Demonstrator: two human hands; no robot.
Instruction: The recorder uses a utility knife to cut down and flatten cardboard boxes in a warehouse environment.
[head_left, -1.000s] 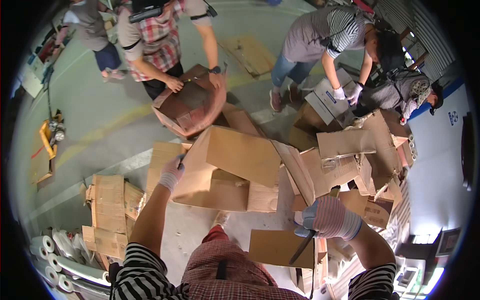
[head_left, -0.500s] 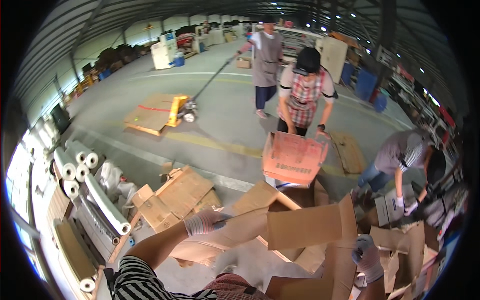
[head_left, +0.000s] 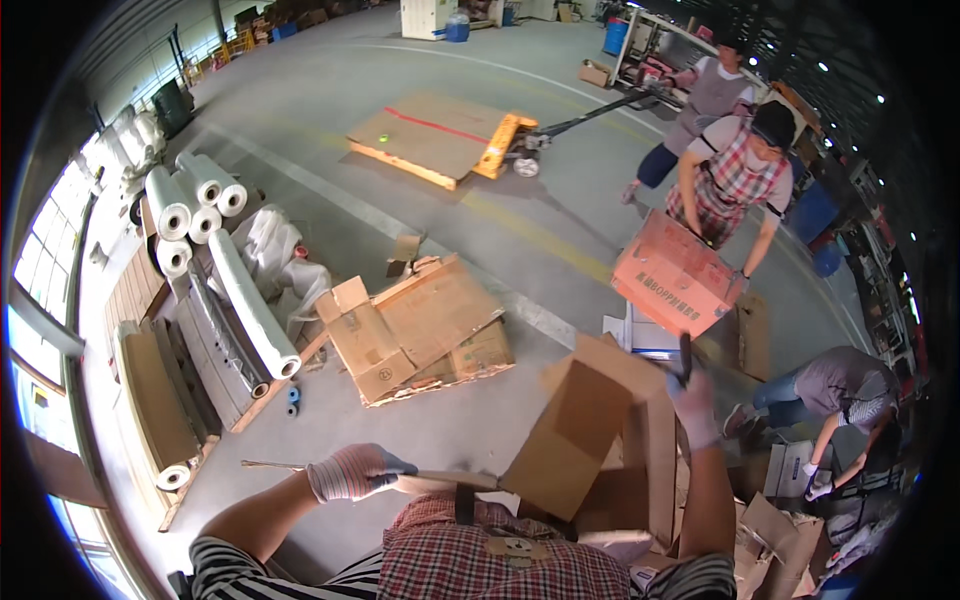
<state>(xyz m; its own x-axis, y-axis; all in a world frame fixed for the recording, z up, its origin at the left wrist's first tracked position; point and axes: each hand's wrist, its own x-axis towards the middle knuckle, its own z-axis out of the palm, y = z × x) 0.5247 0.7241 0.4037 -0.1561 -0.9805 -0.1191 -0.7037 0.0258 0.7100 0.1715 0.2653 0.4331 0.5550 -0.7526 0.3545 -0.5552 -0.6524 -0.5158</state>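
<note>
While the left hand (head_left: 350,472) clamps a cardboard flap (head_left: 445,482), the right hand (head_left: 694,405), well apart from it, grips a dark tool (head_left: 685,358) beside the open box (head_left: 565,435), near the checked apron (head_left: 460,555).

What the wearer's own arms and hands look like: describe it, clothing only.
The left hand wears a pale knit glove with thin coloured stripes and blue-grey fingertips. The right hand is gloved too, in a pale colour; its pattern is blurred. Black-and-white striped sleeves leave the forearms bare.
</note>
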